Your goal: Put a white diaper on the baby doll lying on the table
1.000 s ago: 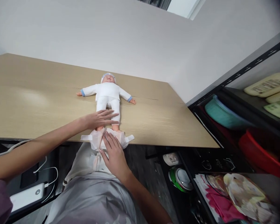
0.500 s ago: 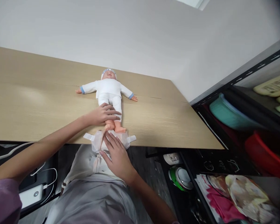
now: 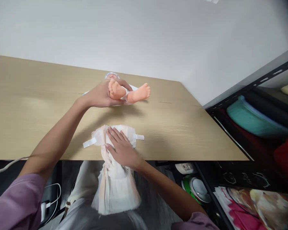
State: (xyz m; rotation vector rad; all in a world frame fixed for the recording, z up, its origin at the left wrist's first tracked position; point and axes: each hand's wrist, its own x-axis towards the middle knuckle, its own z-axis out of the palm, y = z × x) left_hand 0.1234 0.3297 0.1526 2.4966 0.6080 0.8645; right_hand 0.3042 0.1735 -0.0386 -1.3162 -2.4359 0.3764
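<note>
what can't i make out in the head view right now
Head view:
- most of the torso of the doll: behind its feet and the left hand
- diaper surface under the right hand
- print on the cap: too small
- red container: blurred, cut off by the right edge

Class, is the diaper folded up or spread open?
The diaper is spread open: its tabs stick outward and one end reaches past the table.

TEXT: none readable | doll's cap [image 3: 111, 73]: dark marks, too small to read
</note>
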